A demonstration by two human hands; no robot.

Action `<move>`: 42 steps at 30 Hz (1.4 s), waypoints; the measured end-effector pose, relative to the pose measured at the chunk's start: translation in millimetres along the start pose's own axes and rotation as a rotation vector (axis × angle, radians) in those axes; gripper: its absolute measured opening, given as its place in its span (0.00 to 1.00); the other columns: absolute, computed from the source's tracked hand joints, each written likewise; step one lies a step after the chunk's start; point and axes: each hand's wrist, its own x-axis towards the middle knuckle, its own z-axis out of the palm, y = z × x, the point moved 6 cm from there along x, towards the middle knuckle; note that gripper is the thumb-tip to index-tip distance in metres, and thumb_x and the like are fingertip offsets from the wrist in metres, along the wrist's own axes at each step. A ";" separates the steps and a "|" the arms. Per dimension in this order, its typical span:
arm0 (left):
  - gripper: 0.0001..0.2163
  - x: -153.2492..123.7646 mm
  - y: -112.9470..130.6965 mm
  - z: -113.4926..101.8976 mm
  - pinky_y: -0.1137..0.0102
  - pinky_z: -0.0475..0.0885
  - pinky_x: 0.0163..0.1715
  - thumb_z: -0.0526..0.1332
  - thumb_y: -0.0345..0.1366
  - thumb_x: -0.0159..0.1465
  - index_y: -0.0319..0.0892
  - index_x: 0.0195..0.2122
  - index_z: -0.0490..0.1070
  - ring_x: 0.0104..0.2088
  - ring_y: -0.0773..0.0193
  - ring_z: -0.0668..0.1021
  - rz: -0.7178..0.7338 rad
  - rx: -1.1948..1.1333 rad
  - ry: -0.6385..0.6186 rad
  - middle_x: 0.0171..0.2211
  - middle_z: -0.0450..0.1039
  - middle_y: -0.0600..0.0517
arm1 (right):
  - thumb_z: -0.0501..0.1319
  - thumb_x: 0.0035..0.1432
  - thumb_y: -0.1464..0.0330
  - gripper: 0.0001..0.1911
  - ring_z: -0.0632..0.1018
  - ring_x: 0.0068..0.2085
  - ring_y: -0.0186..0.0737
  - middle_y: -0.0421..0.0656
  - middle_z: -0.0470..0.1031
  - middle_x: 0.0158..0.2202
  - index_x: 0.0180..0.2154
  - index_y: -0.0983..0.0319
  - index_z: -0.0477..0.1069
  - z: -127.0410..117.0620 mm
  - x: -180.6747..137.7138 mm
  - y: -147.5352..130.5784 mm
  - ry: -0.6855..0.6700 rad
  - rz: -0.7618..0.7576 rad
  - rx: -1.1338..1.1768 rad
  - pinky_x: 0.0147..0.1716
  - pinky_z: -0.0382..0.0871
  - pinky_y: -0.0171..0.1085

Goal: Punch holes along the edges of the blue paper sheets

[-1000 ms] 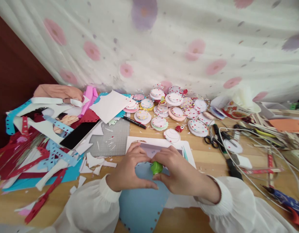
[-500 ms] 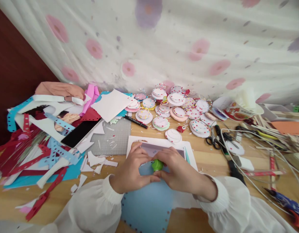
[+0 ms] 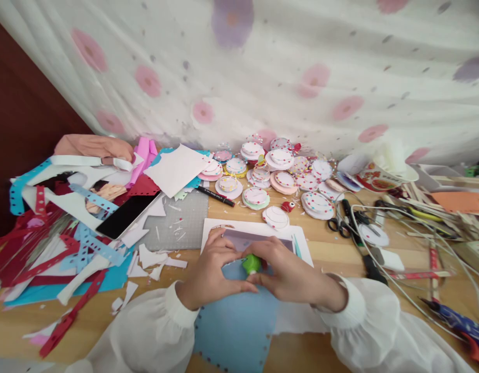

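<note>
- Green piece [image 3: 251, 263], head view: located between the two hands, at the right thumb and forefinger.
- Right hand [image 3: 288, 272]: thumb and forefinger grasping the green piece; remaining fingers curled.
- Left hand [image 3: 208, 272]: fingers bent, thumb extended toward the right thumb, forefinger near the green piece. Whether it grips anything cannot be told.
- Blue sheet [image 3: 237, 321]: beneath the fingers and nearer the wearer; row of holes along its edge.
- White sheet [image 3: 306, 254]: extends beyond the fingertips, flat on the table [image 3: 301, 355].
- Discs [image 3: 281, 157]: clustered ahead of the fingers, stacked, with dotted trim. Red piece [image 3: 287, 206] sits among the nearest.
- Mat [image 3: 185, 220] and phone [image 3: 126, 216]: ahead and left of the left fingers.
- Scissors [image 3: 343, 228]: ahead and right of the right fingers.
</note>
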 end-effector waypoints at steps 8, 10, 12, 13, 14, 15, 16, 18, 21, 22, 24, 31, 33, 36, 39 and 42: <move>0.09 -3.9 -13.3 0.7 0.50 0.54 0.62 0.65 0.36 0.59 0.47 0.41 0.78 0.46 0.57 0.74 -0.056 -0.013 -0.047 0.30 0.73 0.52 | 0.59 0.59 0.59 0.18 0.74 0.41 0.42 0.43 0.75 0.41 0.48 0.59 0.69 -25.9 -12.7 16.5 -0.013 0.118 0.335 0.41 0.67 0.39; 0.06 -3.4 -11.3 -0.2 0.51 0.53 0.62 0.64 0.34 0.59 0.46 0.37 0.79 0.45 0.57 0.74 -0.048 -0.009 -0.051 0.30 0.74 0.52 | 0.57 0.60 0.57 0.19 0.74 0.43 0.43 0.44 0.75 0.43 0.49 0.59 0.69 -24.7 -15.2 22.6 -0.012 0.163 0.367 0.42 0.68 0.39; 0.05 -2.7 -8.7 -1.5 0.51 0.53 0.62 0.63 0.34 0.60 0.45 0.35 0.79 0.45 0.58 0.75 -0.043 -0.008 -0.051 0.29 0.74 0.52 | 0.56 0.60 0.56 0.19 0.74 0.42 0.43 0.44 0.74 0.43 0.48 0.59 0.69 -22.5 -16.8 25.7 0.000 0.183 0.407 0.41 0.68 0.39; 0.05 -2.5 -7.6 -2.4 0.51 0.53 0.62 0.62 0.34 0.61 0.44 0.35 0.79 0.44 0.58 0.75 -0.046 -0.013 -0.049 0.29 0.74 0.52 | 0.56 0.60 0.55 0.19 0.74 0.42 0.43 0.44 0.74 0.44 0.48 0.59 0.69 -22.2 -17.4 25.9 0.017 0.186 0.431 0.41 0.68 0.39; 0.05 -2.5 -6.6 -3.5 0.51 0.53 0.62 0.62 0.34 0.61 0.44 0.35 0.78 0.44 0.58 0.75 -0.052 -0.023 -0.045 0.29 0.74 0.52 | 0.56 0.60 0.55 0.19 0.74 0.42 0.43 0.44 0.74 0.44 0.48 0.59 0.70 -22.5 -17.8 25.5 0.035 0.188 0.458 0.41 0.68 0.39; 0.05 -2.7 -5.5 -4.8 0.51 0.54 0.62 0.62 0.34 0.61 0.43 0.34 0.78 0.43 0.59 0.76 -0.059 -0.035 -0.040 0.29 0.75 0.52 | 0.56 0.60 0.55 0.20 0.74 0.42 0.43 0.44 0.74 0.44 0.48 0.59 0.70 -23.0 -18.2 24.6 0.050 0.194 0.486 0.41 0.68 0.39; 0.05 -3.1 -4.2 -6.2 0.51 0.53 0.62 0.61 0.34 0.61 0.43 0.34 0.78 0.41 0.59 0.76 -0.063 -0.044 -0.035 0.29 0.75 0.52 | 0.56 0.60 0.54 0.20 0.74 0.43 0.44 0.44 0.74 0.44 0.47 0.59 0.70 -23.5 -18.7 23.6 0.060 0.206 0.514 0.41 0.68 0.40; 0.05 -5.1 -0.2 -8.8 0.51 0.53 0.63 0.61 0.33 0.61 0.42 0.33 0.77 0.38 0.61 0.77 -0.054 -0.054 -0.037 0.28 0.75 0.52 | 0.57 0.59 0.54 0.19 0.74 0.45 0.45 0.44 0.74 0.45 0.46 0.59 0.71 -25.0 -20.3 21.1 0.083 0.236 0.559 0.43 0.68 0.41; 0.05 -11.2 6.7 -12.9 0.53 0.54 0.63 0.62 0.33 0.61 0.41 0.33 0.77 0.34 0.63 0.78 -0.033 -0.051 -0.039 0.28 0.76 0.52 | 0.59 0.58 0.55 0.17 0.73 0.48 0.46 0.45 0.75 0.45 0.42 0.59 0.72 -24.8 -24.4 17.9 0.132 0.241 0.643 0.47 0.67 0.43; 0.04 -14.1 8.8 -14.2 0.53 0.55 0.62 0.62 0.33 0.61 0.41 0.33 0.77 0.34 0.63 0.78 -0.032 -0.046 -0.038 0.29 0.77 0.52 | 0.59 0.58 0.56 0.16 0.74 0.48 0.46 0.45 0.75 0.45 0.42 0.60 0.71 -22.7 -26.1 17.0 0.136 0.226 0.693 0.48 0.66 0.43; 0.04 -20.6 12.5 -17.2 0.53 0.59 0.60 0.62 0.33 0.61 0.42 0.32 0.77 0.36 0.61 0.79 -0.041 -0.032 -0.023 0.29 0.78 0.52 | 0.61 0.57 0.57 0.16 0.76 0.47 0.44 0.46 0.76 0.44 0.42 0.60 0.70 -16.1 -30.1 15.6 0.120 0.180 0.814 0.49 0.66 0.44; 0.08 -40.4 20.2 -40.6 0.66 0.76 0.41 0.62 0.37 0.60 0.40 0.34 0.77 0.38 0.58 0.80 -0.298 -0.051 0.279 0.35 0.80 0.48 | 0.66 0.53 0.60 0.17 0.73 0.50 0.44 0.47 0.72 0.51 0.44 0.58 0.69 -9.7 -47.6 6.1 0.140 0.041 0.914 0.47 0.68 0.43; 0.08 -41.0 24.0 -39.2 0.68 0.76 0.40 0.62 0.38 0.59 0.40 0.34 0.77 0.37 0.58 0.81 -0.330 -0.035 0.253 0.35 0.81 0.49 | 0.63 0.56 0.59 0.16 0.72 0.52 0.44 0.46 0.72 0.51 0.45 0.58 0.69 -11.4 -50.7 2.1 0.158 0.026 0.890 0.49 0.67 0.43; 0.07 -39.1 30.4 -32.5 0.69 0.77 0.39 0.62 0.37 0.59 0.41 0.34 0.78 0.37 0.58 0.81 -0.299 0.002 0.176 0.35 0.81 0.50 | 0.56 0.62 0.56 0.16 0.73 0.51 0.43 0.47 0.73 0.49 0.46 0.58 0.66 -13.6 -52.7 2.0 0.224 0.045 0.876 0.49 0.68 0.44; 0.07 -38.1 32.3 -28.5 0.69 0.77 0.38 0.61 0.36 0.59 0.41 0.35 0.78 0.36 0.58 0.82 -0.285 0.030 0.158 0.34 0.81 0.49 | 0.50 0.65 0.54 0.17 0.73 0.52 0.44 0.48 0.73 0.50 0.45 0.59 0.65 -12.5 -53.5 3.6 0.241 0.078 0.866 0.51 0.67 0.46; 0.08 -37.0 30.3 -28.7 0.68 0.78 0.36 0.61 0.37 0.59 0.40 0.34 0.78 0.36 0.56 0.82 -0.297 0.040 0.178 0.34 0.81 0.49 | 0.47 0.66 0.54 0.19 0.71 0.54 0.44 0.48 0.72 0.51 0.45 0.60 0.66 -13.0 -55.5 3.2 0.233 0.103 0.795 0.54 0.63 0.47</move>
